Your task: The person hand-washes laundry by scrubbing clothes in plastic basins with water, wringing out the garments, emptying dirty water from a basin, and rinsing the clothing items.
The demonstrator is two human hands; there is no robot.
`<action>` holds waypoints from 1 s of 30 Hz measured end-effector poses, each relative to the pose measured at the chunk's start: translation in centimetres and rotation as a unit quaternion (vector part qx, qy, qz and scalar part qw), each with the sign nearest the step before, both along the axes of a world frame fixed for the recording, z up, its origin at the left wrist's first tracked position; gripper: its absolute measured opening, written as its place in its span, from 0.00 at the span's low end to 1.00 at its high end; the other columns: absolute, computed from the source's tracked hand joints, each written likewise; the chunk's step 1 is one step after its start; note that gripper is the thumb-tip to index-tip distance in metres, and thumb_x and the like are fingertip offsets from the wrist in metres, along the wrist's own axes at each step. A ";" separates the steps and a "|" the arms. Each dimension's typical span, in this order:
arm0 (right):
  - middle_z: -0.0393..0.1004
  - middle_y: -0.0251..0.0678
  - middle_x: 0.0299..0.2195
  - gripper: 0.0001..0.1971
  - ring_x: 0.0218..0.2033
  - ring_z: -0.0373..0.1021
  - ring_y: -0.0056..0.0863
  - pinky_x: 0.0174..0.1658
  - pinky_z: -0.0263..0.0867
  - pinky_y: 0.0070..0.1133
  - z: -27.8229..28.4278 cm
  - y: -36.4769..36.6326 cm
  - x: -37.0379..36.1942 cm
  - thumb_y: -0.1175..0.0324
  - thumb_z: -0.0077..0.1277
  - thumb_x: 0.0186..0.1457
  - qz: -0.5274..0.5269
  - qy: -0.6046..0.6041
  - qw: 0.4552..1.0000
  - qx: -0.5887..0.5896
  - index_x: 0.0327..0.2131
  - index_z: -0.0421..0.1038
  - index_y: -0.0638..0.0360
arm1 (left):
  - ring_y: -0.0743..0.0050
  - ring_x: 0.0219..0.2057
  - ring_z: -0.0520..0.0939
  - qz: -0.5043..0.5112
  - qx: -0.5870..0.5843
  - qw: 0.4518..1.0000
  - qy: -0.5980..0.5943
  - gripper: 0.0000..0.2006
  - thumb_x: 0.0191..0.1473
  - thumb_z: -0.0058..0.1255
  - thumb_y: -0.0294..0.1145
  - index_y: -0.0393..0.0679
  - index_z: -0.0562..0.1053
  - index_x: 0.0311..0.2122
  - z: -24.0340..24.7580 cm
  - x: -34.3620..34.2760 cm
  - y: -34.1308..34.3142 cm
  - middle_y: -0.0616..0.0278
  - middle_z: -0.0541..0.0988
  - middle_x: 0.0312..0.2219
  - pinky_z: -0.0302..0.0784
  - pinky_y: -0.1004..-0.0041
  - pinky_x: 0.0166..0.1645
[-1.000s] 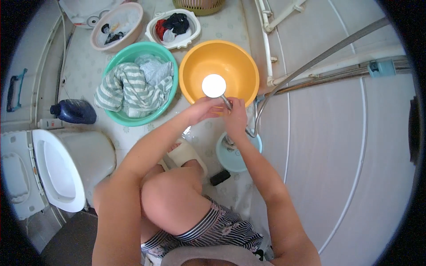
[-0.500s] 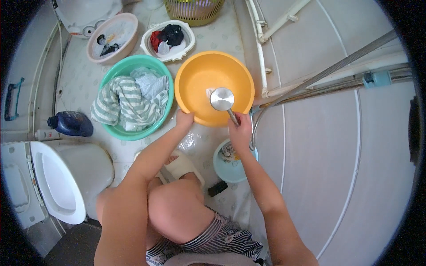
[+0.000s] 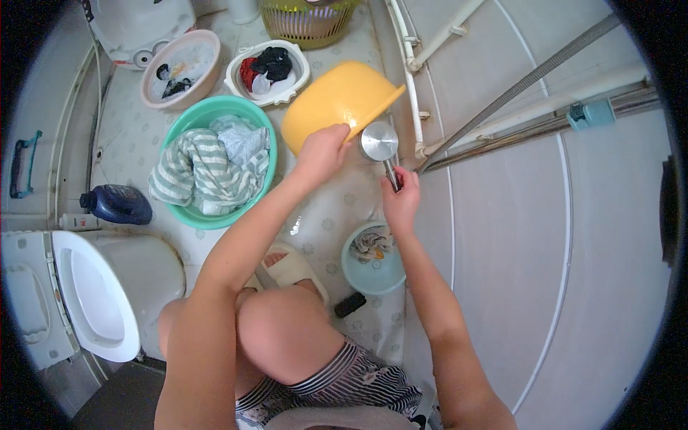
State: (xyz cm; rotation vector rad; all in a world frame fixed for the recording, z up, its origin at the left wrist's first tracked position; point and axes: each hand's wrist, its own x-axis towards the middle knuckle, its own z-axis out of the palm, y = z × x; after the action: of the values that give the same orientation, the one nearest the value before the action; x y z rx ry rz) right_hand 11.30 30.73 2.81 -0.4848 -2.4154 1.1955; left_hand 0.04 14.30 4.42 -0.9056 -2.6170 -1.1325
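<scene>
My left hand [image 3: 324, 153] grips the near rim of a yellow plastic basin [image 3: 333, 100]. The basin is tipped up toward the right, so its outer side and bottom face me and its inside is hidden. In my right hand [image 3: 403, 199] is the handle of a silver shower head [image 3: 379, 141], held just right of the basin's rim. Left of the basin stands a green basin [image 3: 270, 161] with striped green-and-white cloth [image 3: 208, 165] heaped in it. Near my right forearm, a light blue basin [image 3: 376, 281] contains crumpled cloth [image 3: 373, 244].
Behind are a pink basin [image 3: 150, 89] of sudsy water, a white basin [image 3: 304, 80] with dark and red clothes, and a slatted basket [image 3: 308, 29]. A toilet [image 3: 122, 294] and blue bottle [image 3: 118, 204] stand left. A black brush [image 3: 350, 304] lies by my slipper [image 3: 297, 271]. Pipes [image 3: 530, 140] line the right wall.
The yellow basin has gone from upright on the floor to tilted, its near side lifted by my left hand. My right hand and the shower head have shifted slightly right, out from over the basin.
</scene>
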 end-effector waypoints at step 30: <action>0.69 0.45 0.32 0.11 0.36 0.68 0.42 0.38 0.63 0.34 -15.7 -2.4 -5.7 0.73 0.47 0.44 0.146 -0.263 0.937 0.176 0.35 0.71 0.57 | 0.46 0.49 0.66 0.217 -0.149 0.872 -0.413 0.24 0.42 0.53 0.35 0.30 0.65 0.44 -8.9 4.3 -5.2 0.38 0.64 0.46 0.64 0.62 0.51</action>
State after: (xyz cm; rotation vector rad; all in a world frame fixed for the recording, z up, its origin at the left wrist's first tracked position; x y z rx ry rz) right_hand 5.56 28.35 -12.91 -0.3746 -3.1725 0.7656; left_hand 4.35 9.09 -4.47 0.2678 -3.4637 -1.1657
